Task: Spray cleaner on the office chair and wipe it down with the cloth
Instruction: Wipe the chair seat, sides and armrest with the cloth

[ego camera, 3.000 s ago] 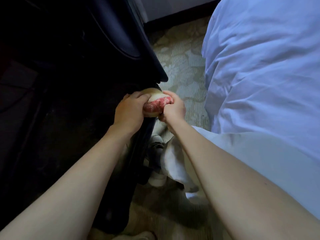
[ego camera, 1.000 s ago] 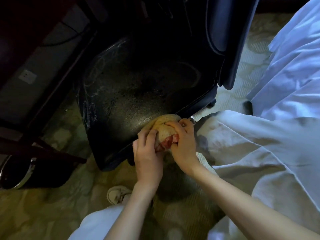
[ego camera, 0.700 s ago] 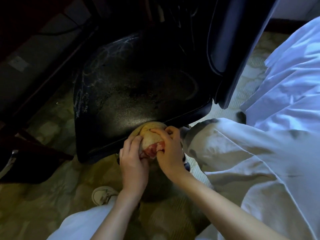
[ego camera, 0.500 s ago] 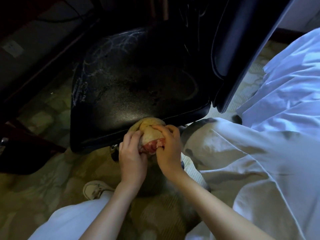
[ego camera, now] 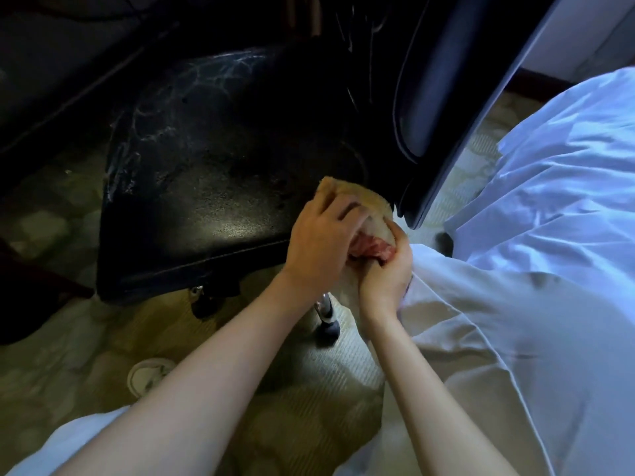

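At the near right corner of the black chair seat (ego camera: 206, 187), both hands grip one bunched cloth (ego camera: 364, 214), tan with a pink fold. Left hand (ego camera: 318, 240) lies palm-down over it, fingers curled. Right hand (ego camera: 386, 273) clenches the pink part from beside the seat edge. One shoe (ego camera: 147, 374) shows on the carpet below the seat; one caster (ego camera: 328, 326) stands under the hands.

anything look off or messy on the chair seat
Yes: the black chair seat carries whitish streaks and swirls along its far-left part, like residue or scuffing not yet wiped. Both hands bunch the cloth at the seat's near right corner.
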The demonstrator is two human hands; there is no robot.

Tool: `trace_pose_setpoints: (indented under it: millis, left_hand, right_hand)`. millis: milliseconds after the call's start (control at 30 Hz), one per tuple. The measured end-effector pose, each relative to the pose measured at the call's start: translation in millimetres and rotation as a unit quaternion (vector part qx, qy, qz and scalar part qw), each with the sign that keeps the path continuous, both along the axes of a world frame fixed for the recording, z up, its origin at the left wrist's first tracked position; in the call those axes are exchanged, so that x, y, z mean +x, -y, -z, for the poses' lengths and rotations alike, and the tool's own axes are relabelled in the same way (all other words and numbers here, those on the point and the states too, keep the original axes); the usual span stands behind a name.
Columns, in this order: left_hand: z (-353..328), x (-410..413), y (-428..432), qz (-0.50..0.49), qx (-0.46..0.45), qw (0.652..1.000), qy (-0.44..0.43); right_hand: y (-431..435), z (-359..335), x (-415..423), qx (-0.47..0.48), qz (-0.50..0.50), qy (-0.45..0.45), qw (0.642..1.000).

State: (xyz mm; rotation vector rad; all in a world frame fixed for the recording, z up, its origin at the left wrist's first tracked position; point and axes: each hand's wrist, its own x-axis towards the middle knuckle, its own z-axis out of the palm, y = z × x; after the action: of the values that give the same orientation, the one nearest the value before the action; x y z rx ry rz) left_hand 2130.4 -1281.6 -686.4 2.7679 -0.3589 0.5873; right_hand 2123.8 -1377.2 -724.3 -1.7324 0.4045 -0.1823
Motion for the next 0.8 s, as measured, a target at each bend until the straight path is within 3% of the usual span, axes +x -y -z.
trace_pose_setpoints:
  millis: [200,500,667,800]
  left_hand:
    - [6,-18,-20,0.001,0.008,0.999,-0.045]
    - [10,-51,-25,-0.116,-0.069,0.989,-0.063]
    - [11,-84,-48,-0.211,-0.135,0.967,-0.042]
    - [18,-134,-84,-0.293,-0.173,0.940,-0.020]
  right_hand:
    - [-15,5,-7,0.005,0.002,-0.019,1.000]
    - [-40,-5,-34,-0.015,-0.042,-0.058,0.997]
    - [-62,-10,-56,-0.055,-0.168,-0.033,0.984]
    - [-80,-20,-72,-0.134,-0.305,0.068,0.941]
